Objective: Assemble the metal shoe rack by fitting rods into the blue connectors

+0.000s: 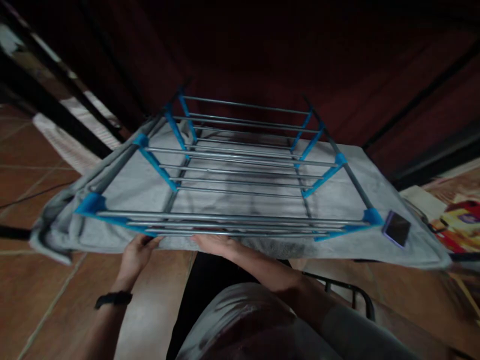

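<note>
A metal drying rack (243, 155) with blue plastic joints stands in front of me, its rods running left to right. A grey towel (123, 185) is spread flat on a lower tier and hangs over the sides. My left hand (137, 255), with a black band on the wrist, grips the towel's near edge under the front rods. My right hand (215, 244) rests on the same near edge, fingers reaching under the rods and partly hidden.
A dark phone (396, 228) lies on the towel's right part near the rack's front right corner. Terracotta floor tiles (45, 190) lie below. Colourful printed items (459, 225) sit at the right. A dark metal frame (352, 292) is under the rack.
</note>
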### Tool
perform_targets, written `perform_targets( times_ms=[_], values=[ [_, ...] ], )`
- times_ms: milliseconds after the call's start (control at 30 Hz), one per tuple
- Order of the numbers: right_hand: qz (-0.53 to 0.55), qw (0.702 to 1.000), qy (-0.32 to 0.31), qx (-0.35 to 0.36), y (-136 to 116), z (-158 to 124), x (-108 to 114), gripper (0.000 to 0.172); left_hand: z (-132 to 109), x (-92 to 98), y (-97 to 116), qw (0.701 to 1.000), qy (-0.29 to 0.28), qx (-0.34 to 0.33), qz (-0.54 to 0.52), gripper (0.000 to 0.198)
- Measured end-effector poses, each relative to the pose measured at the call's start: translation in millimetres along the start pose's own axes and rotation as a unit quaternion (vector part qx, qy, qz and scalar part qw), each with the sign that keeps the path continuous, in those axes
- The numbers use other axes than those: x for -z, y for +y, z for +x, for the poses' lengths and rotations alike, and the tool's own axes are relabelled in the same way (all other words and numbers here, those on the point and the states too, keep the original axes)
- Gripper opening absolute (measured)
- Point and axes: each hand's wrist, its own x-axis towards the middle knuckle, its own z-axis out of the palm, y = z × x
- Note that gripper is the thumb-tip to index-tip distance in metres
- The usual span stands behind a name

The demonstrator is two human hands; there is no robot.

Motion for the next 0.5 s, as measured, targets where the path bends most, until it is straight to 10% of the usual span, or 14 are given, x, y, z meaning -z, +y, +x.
perform_targets(
  times_ms=[500],
  values=[
    [-0.053, 0.996, -0.012, -0.073, -10, -4, -10, 0.038, -7, -13.6, -21, 0.997, 0.035, -0.048, -0.039, 0.026]
  ],
)
